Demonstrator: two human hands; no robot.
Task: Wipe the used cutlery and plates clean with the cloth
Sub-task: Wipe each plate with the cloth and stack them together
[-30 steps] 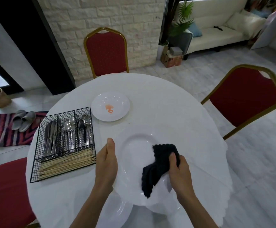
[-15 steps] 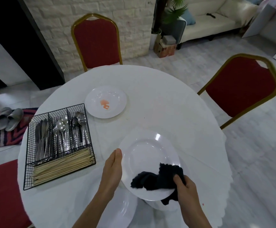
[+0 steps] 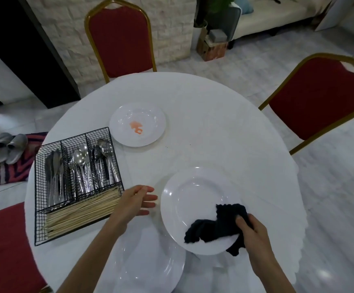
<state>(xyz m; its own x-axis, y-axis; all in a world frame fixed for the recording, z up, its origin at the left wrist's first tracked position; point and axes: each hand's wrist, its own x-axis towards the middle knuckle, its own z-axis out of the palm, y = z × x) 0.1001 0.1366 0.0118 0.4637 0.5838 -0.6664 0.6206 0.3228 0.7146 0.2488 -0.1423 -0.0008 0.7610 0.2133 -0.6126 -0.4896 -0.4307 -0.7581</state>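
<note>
Plates sit at three spots on the round white table. Nearest the right hand, a large white plate appears lifted above the table; that hand pinches its near right rim together with a dark cloth, which drapes across the plate's near part and hangs over the edge. Just left of this plate, the left hand hovers with fingers spread wide, holding nothing and not touching the rim. Another white plate lies at the near edge, partly under the forearms. Farther off, a smaller plate carries an orange smear. Left of it all, a black wire caddy holds knives, spoons and chopsticks in separate compartments.
</note>
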